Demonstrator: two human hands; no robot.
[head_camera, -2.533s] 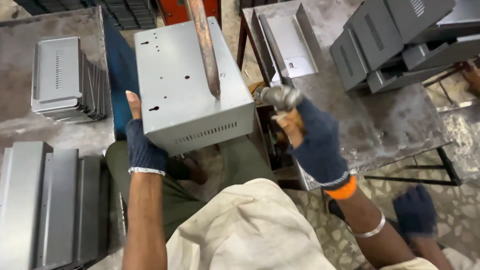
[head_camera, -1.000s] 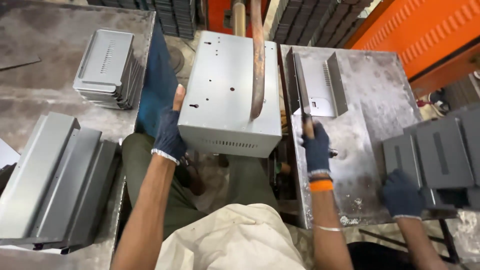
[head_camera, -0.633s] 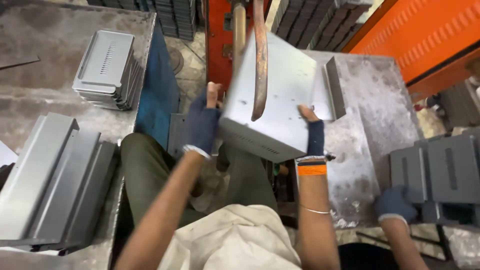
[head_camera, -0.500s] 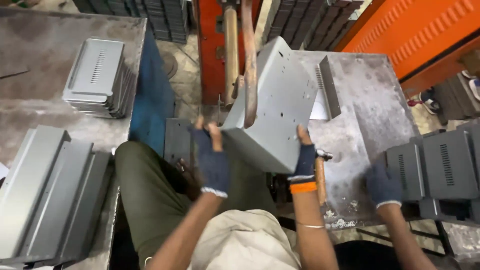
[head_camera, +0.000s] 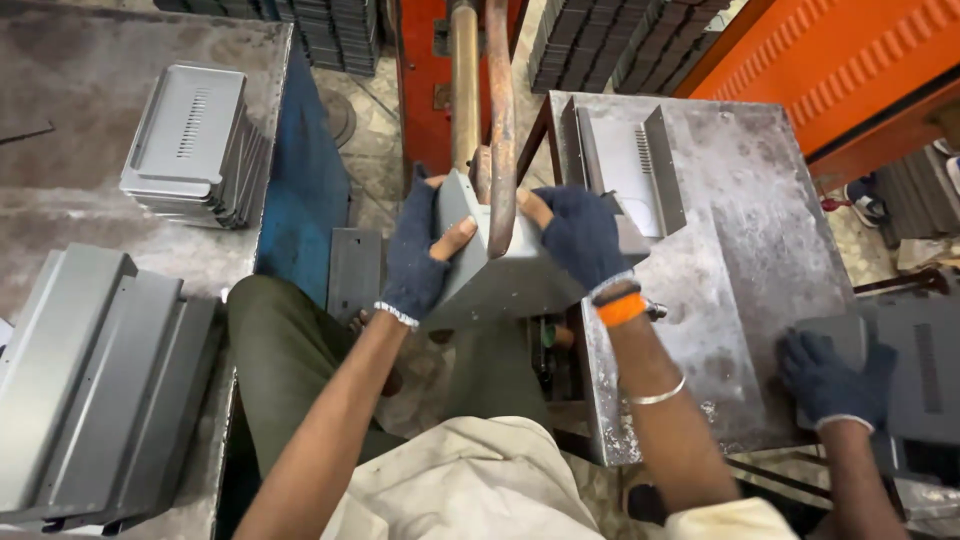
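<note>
Head view: the scuffed grey steel tabletop (head_camera: 745, 230) on the right carries a bent vented sheet-metal panel (head_camera: 630, 165). Between it and the red machine, a folded grey sheet-metal box (head_camera: 500, 285) sits tilted under two rusty vertical rods (head_camera: 498, 120). It looks stiff, light and sharp-edged, best gripped by its side walls. Left hand (head_camera: 420, 255) and right hand (head_camera: 580, 235), in dark gloves, each clamp one side.

I'm looking down into a sheet-metal workshop: stacks of grey pressed panels (head_camera: 190, 140) on the left desk (head_camera: 60, 200), a scuffed steel desk (head_camera: 760, 260) on the right, and a red machine (head_camera: 430, 60) with copper arms (head_camera: 500, 120) at the far side.
</note>
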